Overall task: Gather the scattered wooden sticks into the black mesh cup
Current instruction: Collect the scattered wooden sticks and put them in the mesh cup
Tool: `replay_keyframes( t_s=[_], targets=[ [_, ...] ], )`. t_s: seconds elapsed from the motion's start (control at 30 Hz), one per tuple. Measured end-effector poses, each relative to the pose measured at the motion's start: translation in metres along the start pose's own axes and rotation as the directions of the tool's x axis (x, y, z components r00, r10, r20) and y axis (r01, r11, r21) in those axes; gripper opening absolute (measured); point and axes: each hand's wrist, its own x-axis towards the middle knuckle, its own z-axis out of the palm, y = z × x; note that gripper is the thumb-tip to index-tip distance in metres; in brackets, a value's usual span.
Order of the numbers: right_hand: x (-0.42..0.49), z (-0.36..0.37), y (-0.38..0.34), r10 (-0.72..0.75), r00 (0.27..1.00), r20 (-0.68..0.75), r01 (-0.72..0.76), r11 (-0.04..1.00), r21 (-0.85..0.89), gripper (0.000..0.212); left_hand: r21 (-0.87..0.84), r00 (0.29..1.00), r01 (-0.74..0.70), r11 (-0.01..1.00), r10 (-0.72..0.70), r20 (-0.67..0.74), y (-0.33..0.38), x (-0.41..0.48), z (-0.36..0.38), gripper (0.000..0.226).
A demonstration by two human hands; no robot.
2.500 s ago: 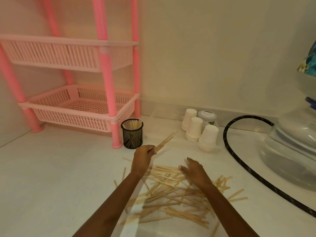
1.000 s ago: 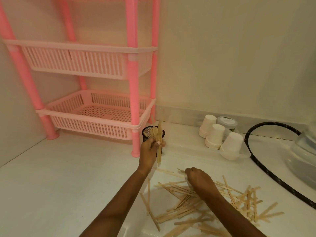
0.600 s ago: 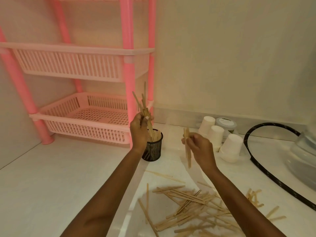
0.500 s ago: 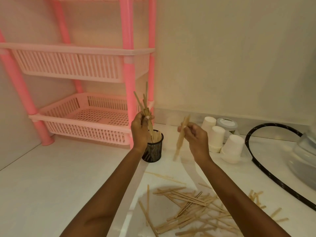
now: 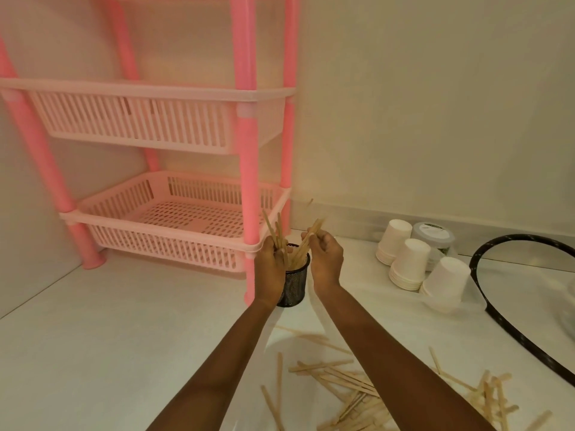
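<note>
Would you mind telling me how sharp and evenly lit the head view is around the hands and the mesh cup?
Head view: warm, dim, fairly even light; the sticks in the right hand smear with motion blur, while the black mesh cup and left hand read sharper; wide-angle distortion tilts the pink rack posts.

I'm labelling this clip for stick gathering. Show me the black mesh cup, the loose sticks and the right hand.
black mesh cup (image 5: 295, 286), head view, mesh wall between the wrists.
loose sticks (image 5: 357, 387), head view, dense part of the pile.
right hand (image 5: 325, 259), head view, back of the hand.
</note>
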Motion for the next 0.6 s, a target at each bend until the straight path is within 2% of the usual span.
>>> replay_keyframes(
  t_s=[0.07, 0.13, 0.33, 0.4, 0.5, 0.6],
  targets=[
    [-0.002, 0.001, 0.009, 0.009, 1.000, 0.025, -0.008, 0.998, -0.060, 0.017, 0.065, 1.000, -0.002, 0.998, 0.002, 0.013, -0.001, 0.000, -0.001, 0.019],
    [-0.003, 0.001, 0.016, 0.005, 0.999, 0.040, 0.000, 0.992, -0.123, 0.018, 0.030, 0.999, 0.001, 1.000, -0.002, 0.033, -0.001, 0.000, 0.000, 0.018],
    [0.001, -0.007, 0.024, 0.017, 0.995, 0.096, 0.008, 0.966, -0.257, 0.021, 0.106, 0.999, -0.007, 0.994, 0.002, 0.051, -0.002, -0.003, 0.002, 0.016],
    [0.001, -0.010, 0.023, 0.052, 0.990, 0.132, -0.019, 0.971, -0.238, 0.019, 0.144, 0.999, -0.021, 0.989, 0.016, 0.040, -0.001, -0.005, 0.001, 0.015],
    [0.002, -0.015, 0.018, 0.093, 0.980, 0.177, -0.074, 0.991, -0.113, 0.008, 0.136, 0.999, -0.026, 0.990, 0.022, 0.033, -0.001, -0.006, 0.002, 0.015],
    [0.005, -0.016, 0.012, 0.161, 0.978, 0.133, -0.162, 0.987, -0.007, 0.020, 0.115, 0.999, -0.021, 0.993, 0.017, 0.034, -0.003, -0.005, 0.003, 0.016]
  ],
)
